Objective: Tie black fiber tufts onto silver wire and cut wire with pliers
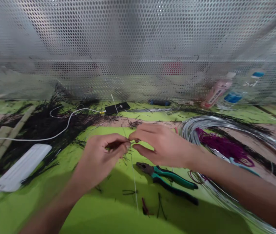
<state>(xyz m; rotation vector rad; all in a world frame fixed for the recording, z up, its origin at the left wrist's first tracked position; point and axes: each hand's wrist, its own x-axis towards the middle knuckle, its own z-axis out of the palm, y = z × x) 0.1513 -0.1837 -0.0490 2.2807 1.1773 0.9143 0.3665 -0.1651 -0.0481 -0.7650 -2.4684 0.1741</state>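
A thin, pale straight wire (pixel 134 177) runs upright and slightly tilted between my hands. My left hand (pixel 101 156) pinches it near the middle, thumb against forefinger. From the other side my right hand (pixel 162 143) meets it with bent fingers, the tips close to the left thumb. A short dark strand seems to lie at the right fingertips, too small to make out. Below my right hand lie pliers (pixel 174 180) with green and black handles, jaws toward the wire. Short dark clippings (pixel 129 192) and a small dark-red piece (pixel 145 206) rest on the green mat (pixel 98 211).
At right are a coil of silver wire (pixel 191 125), purple thread (pixel 223 146) and light-blue-handled scissors (pixel 240 164). Two bottles (pixel 217 92) stand by the perforated metal screen (pixel 138 39). At left are dark bristles (pixel 37 123), a white power strip (pixel 23 167) and a cable; behind, a black device (pixel 120 107).
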